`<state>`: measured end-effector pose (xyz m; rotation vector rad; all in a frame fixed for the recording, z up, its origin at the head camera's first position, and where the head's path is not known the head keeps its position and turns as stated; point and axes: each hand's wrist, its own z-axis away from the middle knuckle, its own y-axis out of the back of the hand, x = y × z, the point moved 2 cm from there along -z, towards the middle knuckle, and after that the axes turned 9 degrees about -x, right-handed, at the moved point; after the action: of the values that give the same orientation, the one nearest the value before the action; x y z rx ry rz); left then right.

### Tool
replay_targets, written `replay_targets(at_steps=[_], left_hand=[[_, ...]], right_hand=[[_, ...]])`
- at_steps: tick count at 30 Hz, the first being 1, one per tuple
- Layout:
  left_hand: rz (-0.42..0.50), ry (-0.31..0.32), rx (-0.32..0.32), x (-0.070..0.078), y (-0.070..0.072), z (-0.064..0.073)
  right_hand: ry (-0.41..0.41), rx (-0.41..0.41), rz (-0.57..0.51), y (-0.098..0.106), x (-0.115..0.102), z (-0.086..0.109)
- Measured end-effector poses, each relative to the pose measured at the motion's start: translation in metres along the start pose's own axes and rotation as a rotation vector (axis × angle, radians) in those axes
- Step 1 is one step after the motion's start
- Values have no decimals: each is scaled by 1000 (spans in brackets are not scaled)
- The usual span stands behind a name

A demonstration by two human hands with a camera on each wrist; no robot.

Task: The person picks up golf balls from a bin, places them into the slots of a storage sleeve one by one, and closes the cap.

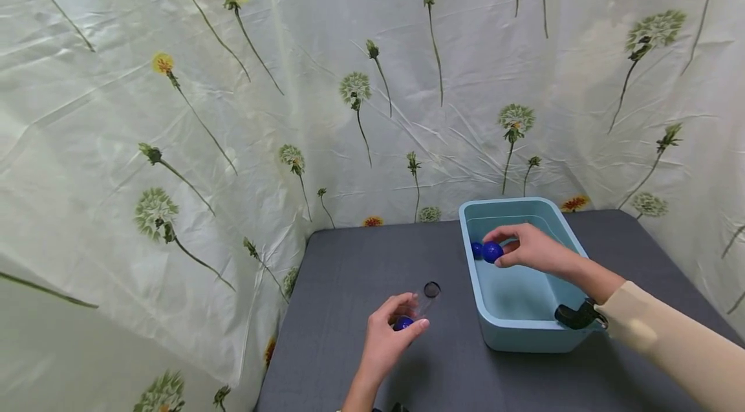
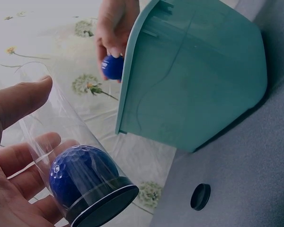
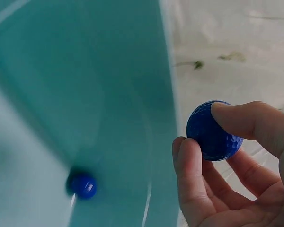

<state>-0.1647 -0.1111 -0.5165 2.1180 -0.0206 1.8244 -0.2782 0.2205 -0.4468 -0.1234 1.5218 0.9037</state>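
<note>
In my left hand (image 1: 387, 341) I hold a clear plastic tube (image 2: 61, 111), tilted, with the thumb near its uncapped end. A blue golf ball (image 2: 78, 175) lies inside at the other end, against a black end cap (image 2: 106, 205). Between thumb and fingers, my right hand (image 1: 526, 249) pinches another blue golf ball (image 3: 213, 130). That hand is over the left part of the light blue plastic bin (image 1: 489, 334). Another blue ball (image 3: 83, 185) sits down in the bin, by its wall.
A loose black cap (image 2: 200, 196) lies on the dark grey table (image 1: 361, 257), left of the bin. A flower-printed curtain (image 1: 384, 127) hangs behind and along the left side of the table.
</note>
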Motion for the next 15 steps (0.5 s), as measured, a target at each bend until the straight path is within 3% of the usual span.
replay_targets(at_steps=[15], left_hand=[[-29,10,15,0,-6,-3]], right_hand=[[70,-75,-200,-58,-38,9]])
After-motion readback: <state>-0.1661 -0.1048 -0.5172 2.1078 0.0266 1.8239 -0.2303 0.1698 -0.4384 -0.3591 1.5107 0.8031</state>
